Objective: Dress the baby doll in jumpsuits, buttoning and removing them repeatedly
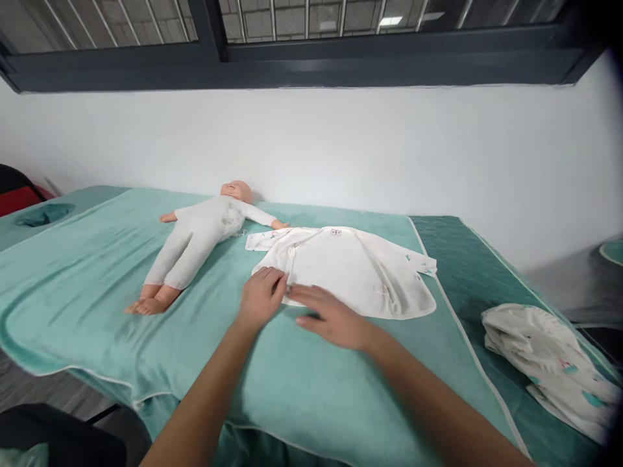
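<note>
A small white baby shirt [335, 266] with printed sleeve cuffs lies spread on the green blanket [311, 383]. My left hand [263, 295] is closed at the shirt's lower left edge, its fingers curled on the cloth there. Beside it, my right hand [335, 316] stretches its fingers out flat over the lower hem, pointing toward the left hand. Whether its fingertips press on the fabric I cannot tell. To the left a baby doll [195, 237] in a white suit lies on its back, one hand close to the shirt's left sleeve.
A folded white printed cloth bundle [549, 363] sits at the right on a darker green cover [448, 259]. Behind the bed rises a white wall [341, 149] under a dark window frame [370, 65]. A black chair [58, 434] stands at the lower left.
</note>
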Tool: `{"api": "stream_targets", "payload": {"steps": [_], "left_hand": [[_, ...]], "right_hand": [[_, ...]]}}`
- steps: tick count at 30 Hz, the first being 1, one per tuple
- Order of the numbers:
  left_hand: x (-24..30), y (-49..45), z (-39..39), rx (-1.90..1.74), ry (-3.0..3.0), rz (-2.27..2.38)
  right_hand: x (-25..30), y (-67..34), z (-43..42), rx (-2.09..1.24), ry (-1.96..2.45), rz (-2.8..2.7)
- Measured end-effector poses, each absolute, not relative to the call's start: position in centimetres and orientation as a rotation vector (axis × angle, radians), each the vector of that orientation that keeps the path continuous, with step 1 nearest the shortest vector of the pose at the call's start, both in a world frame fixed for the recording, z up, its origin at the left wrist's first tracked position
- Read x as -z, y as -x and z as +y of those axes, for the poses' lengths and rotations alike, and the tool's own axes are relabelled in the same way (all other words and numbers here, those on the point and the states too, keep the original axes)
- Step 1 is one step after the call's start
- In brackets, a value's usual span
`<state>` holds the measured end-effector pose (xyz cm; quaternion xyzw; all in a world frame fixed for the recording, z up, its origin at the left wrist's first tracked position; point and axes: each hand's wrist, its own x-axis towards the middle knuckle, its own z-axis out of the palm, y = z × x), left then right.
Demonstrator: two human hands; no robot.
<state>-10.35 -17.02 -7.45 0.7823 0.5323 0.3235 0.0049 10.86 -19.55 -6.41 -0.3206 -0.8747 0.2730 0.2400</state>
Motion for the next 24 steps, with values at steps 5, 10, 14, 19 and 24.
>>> {"api": "stream_targets", "payload": {"steps": [5,10,14,19,24], "left_hand": [[7.5,10.6,-16.6,-1.096,-2.225,1.719],[7.7,10.9,-15.8,-1.203,-2.069,1.708],[7.8,10.8,-15.5,-0.914,-2.339,1.696],[7.5,10.4,-15.8,-0.787,-2.411,1.687],[7.5,10.2,-16.1,-0.916,-2.388,1.698]], "right_hand": [[6.7,-21.0,-15.3,-0.476,1.313,-1.706],[9.8,-28.1,-13.1,-0.067,1.787,-1.497],[10.2,-26.3,-14.2,0.251,1.72,-1.729],[9.9,-23.4,-14.5,0.212,1.602,-2.007],[10.7,-23.6,-14.1,0.088,1.708,-2.159]]}}
